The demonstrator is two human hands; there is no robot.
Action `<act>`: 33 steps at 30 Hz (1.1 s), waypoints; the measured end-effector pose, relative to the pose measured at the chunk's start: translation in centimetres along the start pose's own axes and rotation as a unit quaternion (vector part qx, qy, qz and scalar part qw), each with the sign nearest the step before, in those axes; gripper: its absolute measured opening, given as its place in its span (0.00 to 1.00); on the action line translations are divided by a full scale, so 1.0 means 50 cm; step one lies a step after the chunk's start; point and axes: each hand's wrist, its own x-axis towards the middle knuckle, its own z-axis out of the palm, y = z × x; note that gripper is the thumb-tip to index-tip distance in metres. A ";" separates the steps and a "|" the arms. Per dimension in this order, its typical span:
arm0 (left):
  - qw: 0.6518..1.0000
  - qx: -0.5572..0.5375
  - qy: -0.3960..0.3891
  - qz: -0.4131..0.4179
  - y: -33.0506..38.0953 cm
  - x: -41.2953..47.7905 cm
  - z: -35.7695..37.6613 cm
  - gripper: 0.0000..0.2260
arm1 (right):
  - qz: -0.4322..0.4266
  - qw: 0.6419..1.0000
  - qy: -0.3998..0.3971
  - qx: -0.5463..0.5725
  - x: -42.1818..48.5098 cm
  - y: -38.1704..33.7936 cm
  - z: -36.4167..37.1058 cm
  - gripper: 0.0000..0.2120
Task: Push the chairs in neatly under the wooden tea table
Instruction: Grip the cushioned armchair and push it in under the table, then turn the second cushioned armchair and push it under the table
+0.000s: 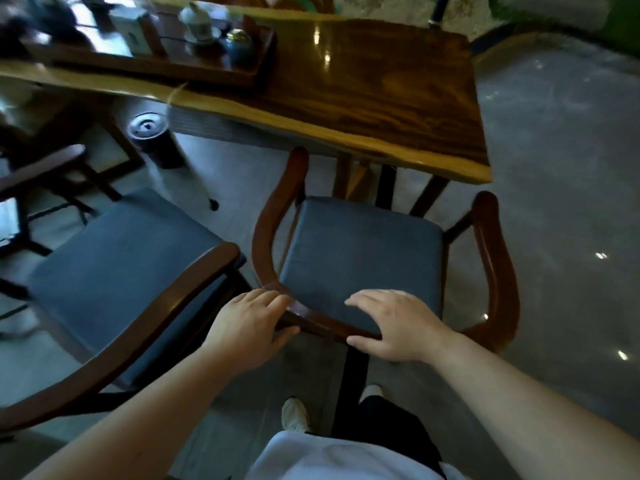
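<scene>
A wooden armchair (495,258) with a curved back rail and a dark blue seat cushion stands in front of me, facing the wooden tea table (381,95). Its front legs sit near the table's edge, and most of the seat is still outside the tabletop. My left hand (249,323) grips the curved back rail at its left bend, fingers over the top and thumb under. On the rail's middle lies my right hand (394,323), wrapped around it. A second chair (114,268) of the same kind stands to the left, angled and away from the table.
A tea tray (145,60) with a lidded cup, a dark jar and a box rests on the table's far left. Under the table stands a dark round bin (152,136). Part of another chair (41,168) shows at the far left. Grey polished floor stretches to the right.
</scene>
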 end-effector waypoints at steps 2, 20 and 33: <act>0.998 0.008 -0.012 -0.054 -0.037 -0.030 -0.005 0.21 | -0.028 1.000 -0.005 0.000 0.050 -0.026 -0.002 0.27; 0.929 0.085 -0.143 -0.331 -0.233 -0.348 -0.096 0.20 | -0.304 0.944 -0.131 -0.011 0.397 -0.244 0.069 0.26; 0.883 0.207 -0.359 -0.219 -0.556 -0.561 -0.177 0.27 | -0.332 0.914 -0.227 -0.055 0.588 -0.641 0.260 0.32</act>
